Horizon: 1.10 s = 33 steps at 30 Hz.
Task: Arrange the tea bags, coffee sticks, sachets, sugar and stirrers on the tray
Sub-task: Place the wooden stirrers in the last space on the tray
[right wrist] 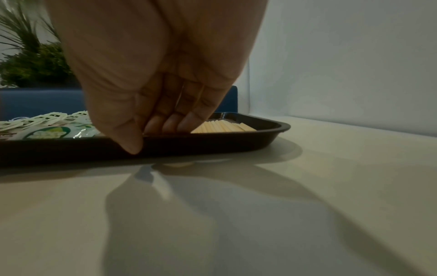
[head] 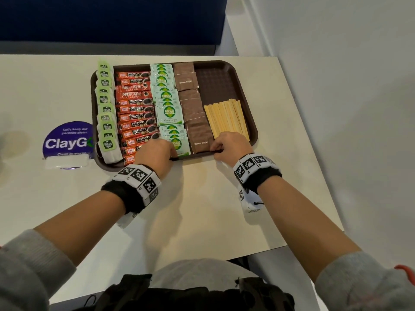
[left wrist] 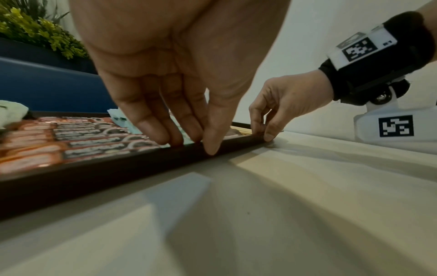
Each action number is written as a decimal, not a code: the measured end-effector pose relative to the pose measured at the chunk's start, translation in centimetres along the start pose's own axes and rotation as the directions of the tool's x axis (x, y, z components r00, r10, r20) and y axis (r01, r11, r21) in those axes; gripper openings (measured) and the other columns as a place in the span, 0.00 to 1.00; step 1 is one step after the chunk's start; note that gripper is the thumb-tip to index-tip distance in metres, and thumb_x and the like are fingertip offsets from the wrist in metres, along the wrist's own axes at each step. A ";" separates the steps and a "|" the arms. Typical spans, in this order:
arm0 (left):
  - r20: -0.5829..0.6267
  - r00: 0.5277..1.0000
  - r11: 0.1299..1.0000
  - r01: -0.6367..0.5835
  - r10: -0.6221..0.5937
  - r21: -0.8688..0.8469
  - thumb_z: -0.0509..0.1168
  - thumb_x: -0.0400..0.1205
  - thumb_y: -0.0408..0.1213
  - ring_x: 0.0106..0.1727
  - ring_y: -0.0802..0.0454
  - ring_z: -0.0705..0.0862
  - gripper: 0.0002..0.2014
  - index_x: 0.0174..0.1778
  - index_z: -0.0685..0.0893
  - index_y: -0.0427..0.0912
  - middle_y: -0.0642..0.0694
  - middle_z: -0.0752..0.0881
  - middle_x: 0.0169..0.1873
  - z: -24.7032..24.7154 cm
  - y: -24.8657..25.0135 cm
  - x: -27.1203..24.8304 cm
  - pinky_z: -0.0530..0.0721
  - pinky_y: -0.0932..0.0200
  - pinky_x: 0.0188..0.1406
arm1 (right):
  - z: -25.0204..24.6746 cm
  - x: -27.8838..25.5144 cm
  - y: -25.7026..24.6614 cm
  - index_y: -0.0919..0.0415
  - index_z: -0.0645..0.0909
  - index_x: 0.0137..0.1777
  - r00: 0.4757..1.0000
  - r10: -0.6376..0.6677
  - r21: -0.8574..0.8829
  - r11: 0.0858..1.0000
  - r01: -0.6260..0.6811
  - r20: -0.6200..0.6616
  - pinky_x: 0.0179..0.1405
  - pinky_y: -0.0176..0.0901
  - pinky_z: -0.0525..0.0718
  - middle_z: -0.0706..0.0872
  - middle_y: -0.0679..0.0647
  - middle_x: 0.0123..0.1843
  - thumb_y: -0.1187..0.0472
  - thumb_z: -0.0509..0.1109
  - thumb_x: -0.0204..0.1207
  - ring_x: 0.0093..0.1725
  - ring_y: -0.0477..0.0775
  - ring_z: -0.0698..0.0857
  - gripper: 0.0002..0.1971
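Note:
A brown tray (head: 215,86) lies on the white table. From left to right it holds columns of green-tagged tea bags (head: 105,108), red coffee sticks (head: 135,108), pale green Coco sugar sachets (head: 168,104), brown sugar packets (head: 193,108) and a bundle of wooden stirrers (head: 226,117). My left hand (head: 170,153) pinches the tray's near rim (left wrist: 94,168), fingers inside on the sachets and thumb outside. My right hand (right wrist: 151,136) pinches the same rim (right wrist: 212,143) further right, beside the stirrers (right wrist: 224,128).
A round blue ClayGo sticker (head: 67,140) and a white strip (head: 66,162) lie on the table left of the tray. A blue partition (head: 112,19) with a plant (left wrist: 35,28) stands behind. A white wall closes the right side, and the table's edge runs diagonally there.

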<state>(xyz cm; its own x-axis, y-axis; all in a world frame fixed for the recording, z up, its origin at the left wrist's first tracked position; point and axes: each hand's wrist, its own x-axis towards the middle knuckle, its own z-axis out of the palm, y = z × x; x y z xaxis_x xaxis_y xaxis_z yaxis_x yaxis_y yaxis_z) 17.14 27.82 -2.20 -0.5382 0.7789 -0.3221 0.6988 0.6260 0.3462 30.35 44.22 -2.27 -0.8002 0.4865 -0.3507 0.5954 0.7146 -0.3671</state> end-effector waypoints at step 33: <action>-0.037 0.999 1.000 0.025 -0.025 -0.005 0.68 0.78 0.31 0.56 0.41 0.84 0.12 0.55 0.89 0.48 0.44 0.88 0.53 2.6 11.1 6.7 0.84 0.45 0.57 | -5.1 -0.3 14.4 0.55 0.88 0.53 0.967 0.162 0.081 0.986 -0.148 -0.197 0.50 0.40 0.81 0.87 0.50 0.54 0.63 0.72 0.74 0.54 0.51 0.84 0.09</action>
<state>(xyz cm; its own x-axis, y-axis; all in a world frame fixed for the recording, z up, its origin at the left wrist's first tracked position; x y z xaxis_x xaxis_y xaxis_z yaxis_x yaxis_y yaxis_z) 22.48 39.87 -2.82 -0.5728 0.7635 -0.2981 0.6823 0.6457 0.3427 38.81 56.93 -3.05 -0.6915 0.6852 -0.2287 0.7115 0.5914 -0.3795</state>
